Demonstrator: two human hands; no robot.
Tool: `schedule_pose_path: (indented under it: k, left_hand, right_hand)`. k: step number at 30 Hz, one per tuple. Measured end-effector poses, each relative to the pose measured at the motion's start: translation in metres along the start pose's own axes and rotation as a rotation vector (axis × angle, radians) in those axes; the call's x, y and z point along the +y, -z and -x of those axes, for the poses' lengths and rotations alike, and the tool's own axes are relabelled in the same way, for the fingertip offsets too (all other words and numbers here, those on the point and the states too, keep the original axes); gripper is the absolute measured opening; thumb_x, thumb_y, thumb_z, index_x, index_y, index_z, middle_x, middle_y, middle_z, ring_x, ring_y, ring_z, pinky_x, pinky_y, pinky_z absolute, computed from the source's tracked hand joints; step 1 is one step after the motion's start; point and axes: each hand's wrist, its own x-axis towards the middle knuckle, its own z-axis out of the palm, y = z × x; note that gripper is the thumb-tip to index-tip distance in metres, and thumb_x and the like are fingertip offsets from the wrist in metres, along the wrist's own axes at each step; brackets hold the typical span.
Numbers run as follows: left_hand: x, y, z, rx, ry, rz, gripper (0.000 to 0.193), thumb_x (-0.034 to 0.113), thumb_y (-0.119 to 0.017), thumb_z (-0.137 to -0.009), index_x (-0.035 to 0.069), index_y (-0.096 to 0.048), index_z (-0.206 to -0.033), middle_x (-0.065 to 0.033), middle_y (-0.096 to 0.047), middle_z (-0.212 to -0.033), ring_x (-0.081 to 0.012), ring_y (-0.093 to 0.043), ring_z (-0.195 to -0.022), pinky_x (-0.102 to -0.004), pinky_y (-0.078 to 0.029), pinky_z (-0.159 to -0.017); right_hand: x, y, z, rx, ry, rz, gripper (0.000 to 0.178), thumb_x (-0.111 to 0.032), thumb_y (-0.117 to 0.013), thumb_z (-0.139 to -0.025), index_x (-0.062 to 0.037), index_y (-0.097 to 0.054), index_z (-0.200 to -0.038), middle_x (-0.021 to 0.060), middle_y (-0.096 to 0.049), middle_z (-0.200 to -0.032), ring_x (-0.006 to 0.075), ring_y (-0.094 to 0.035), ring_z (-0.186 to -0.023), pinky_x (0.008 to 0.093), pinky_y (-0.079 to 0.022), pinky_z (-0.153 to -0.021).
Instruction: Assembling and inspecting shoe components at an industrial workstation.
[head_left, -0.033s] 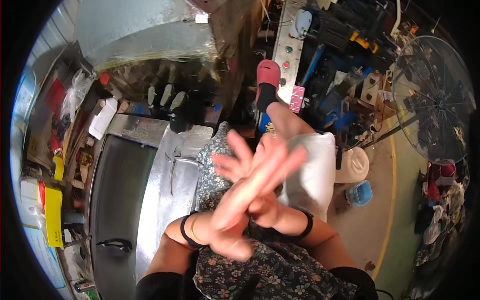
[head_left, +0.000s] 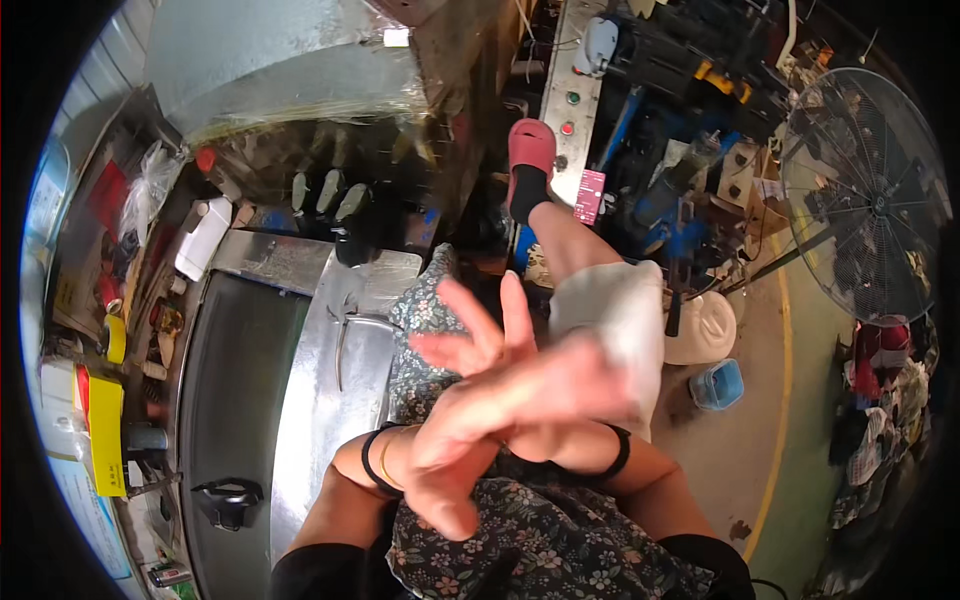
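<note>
Head view: a person's left hand [head_left: 465, 420] crosses over their right hand [head_left: 490, 352]; whether they touch, one cannot tell. The left thumb stands wide, the outstretched fingers blurred; the right fingers are spread. Floral cloth [head_left: 540, 535] lies below the left thumb, white cloth [head_left: 610, 305] behind the left fingertips, a metal surface [head_left: 325, 425] left of the right fingers.

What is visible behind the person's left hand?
Behind the left hand, spread fingers of the right hand show at upper left, and white fabric shows past the blurred left fingers. The right palm is mostly covered, so I cannot tell whether it holds anything.
</note>
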Motion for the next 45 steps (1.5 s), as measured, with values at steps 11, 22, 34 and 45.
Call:
schedule_pose_path:
  k: [11, 22, 34, 45]
  left_hand:
    - [0.004, 0.018, -0.002, 0.517, 0.060, 0.635, 0.064, 0.046, -0.032, -0.102, -0.004, -0.041, -0.141, -0.0252, -0.049, -0.140, -0.0308, -0.052, -0.126, -0.0409, -0.038, -0.109]
    - [-0.040, 0.023, 0.018, 0.459, 0.081, -0.252, 0.068, 0.047, -0.039, -0.100, -0.005, -0.038, -0.143, -0.0243, -0.041, -0.147, -0.0348, -0.038, -0.139, -0.0448, -0.024, -0.116]
    - [-0.046, -0.021, 0.037, -0.251, -0.182, -0.933, 0.088, 0.066, -0.061, -0.079, -0.005, -0.054, -0.131, -0.0247, -0.046, -0.143, -0.0361, -0.032, -0.143, -0.0558, -0.014, -0.117]
    - [-0.058, 0.179, 0.143, 0.325, 0.492, -1.650, 0.046, 0.041, -0.056, -0.094, 0.001, -0.066, -0.114, -0.0214, -0.059, -0.128, -0.0395, -0.049, -0.126, -0.0540, -0.028, -0.113]
  right_hand:
    - [-0.073, 0.107, 0.013, 0.372, -0.116, 0.288, 0.032, -0.018, -0.049, -0.103, 0.0030, -0.059, -0.125, 0.0162, -0.069, -0.104, 0.0179, -0.066, -0.085, 0.0314, -0.055, -0.080]
    - [-0.035, 0.099, 0.004, 0.190, -0.399, 0.075, 0.078, -0.025, -0.067, -0.092, 0.0011, -0.022, -0.151, 0.0235, -0.025, -0.154, 0.0350, -0.030, -0.141, 0.0468, -0.026, -0.115]
    - [-0.018, 0.047, -0.025, -0.281, -0.236, 1.546, 0.083, -0.029, -0.064, -0.084, 0.0060, -0.026, -0.149, 0.0236, -0.021, -0.156, 0.0374, -0.021, -0.146, 0.0451, -0.016, -0.121]
    - [0.004, 0.016, -0.010, -0.555, -0.081, 1.353, 0.051, -0.005, -0.074, -0.075, -0.0014, -0.061, -0.124, 0.0255, -0.051, -0.137, 0.0448, -0.052, -0.123, 0.0495, -0.042, -0.103]
